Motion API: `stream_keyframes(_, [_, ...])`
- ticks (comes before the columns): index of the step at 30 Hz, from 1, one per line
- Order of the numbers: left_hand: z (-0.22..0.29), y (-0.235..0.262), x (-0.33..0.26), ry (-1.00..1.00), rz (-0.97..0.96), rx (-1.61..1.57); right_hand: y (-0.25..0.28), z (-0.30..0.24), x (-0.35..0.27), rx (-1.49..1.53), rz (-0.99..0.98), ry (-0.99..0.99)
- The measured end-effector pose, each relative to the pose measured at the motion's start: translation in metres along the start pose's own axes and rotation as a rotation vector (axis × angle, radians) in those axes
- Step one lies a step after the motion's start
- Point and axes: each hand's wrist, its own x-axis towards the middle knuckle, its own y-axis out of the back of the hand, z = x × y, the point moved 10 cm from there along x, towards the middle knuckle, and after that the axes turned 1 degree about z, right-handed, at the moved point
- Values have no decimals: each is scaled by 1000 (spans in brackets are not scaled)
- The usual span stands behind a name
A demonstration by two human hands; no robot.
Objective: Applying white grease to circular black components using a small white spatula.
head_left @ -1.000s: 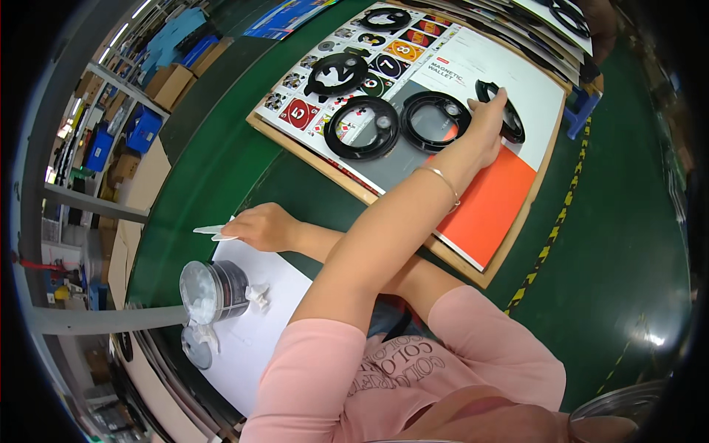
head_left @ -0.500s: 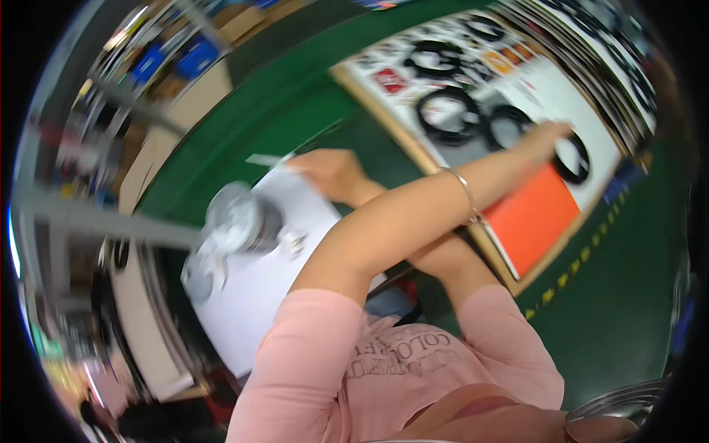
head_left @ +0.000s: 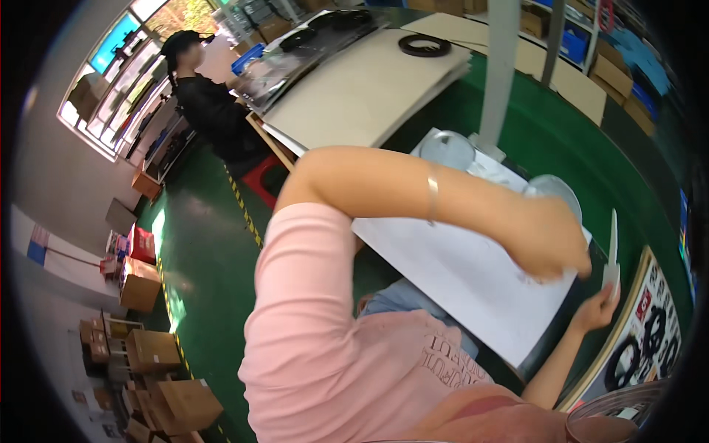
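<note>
OK, left hand [head_left: 595, 310] is pinching a thin white strip [head_left: 612, 247] between fingers and thumb, closed on its lower end, with the strip standing up just past the right-hand edge of the white sheet [head_left: 458, 277]. Right hand [head_left: 550, 244], the one with the bracelet [head_left: 432, 193] on its wrist, is lying knuckles-up on the sheet near that same edge. It's blurred, fingers curled down, and I can't tell if it's gripping anything.

Sheet is lying flat on the green bench [head_left: 569, 122] right in front of the person's body. Two clear round discs are sitting at the sheet's far edge: one [head_left: 555, 190] just beyond the right hand, the other [head_left: 446, 148] by the foot of a grey post [head_left: 499, 66].

Printed board with black rings [head_left: 650, 336] is lying on the bench beside the left hand, partly cut off by the frame edge. Stack of pale boards [head_left: 362, 92] is taking up the far bench end, with a black ring [head_left: 425, 46] on top. Another person [head_left: 210, 107] in dark clothing is standing beyond it. Cardboard boxes [head_left: 159, 351] are sitting on the floor, well apart from everything.
</note>
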Motion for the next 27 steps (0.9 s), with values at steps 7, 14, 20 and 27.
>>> stream_keyframes(7, [-195, 172, -202, 757, 520, 248, 38, 5, 9, -211, 136, 57])
stream_keyframes(14, [-327, 180, -337, 1390, 647, -93, 35, -10, 17, -301, 212, 227])
stream_keyframes(20, [-394, 191, -298, 1532, 295, 458, 29, -5, 14, -336, 143, 243])
stream_keyframes(27, [-415, 174, -289, 1631, 207, 208, 27, -14, 12, -348, 114, 227])
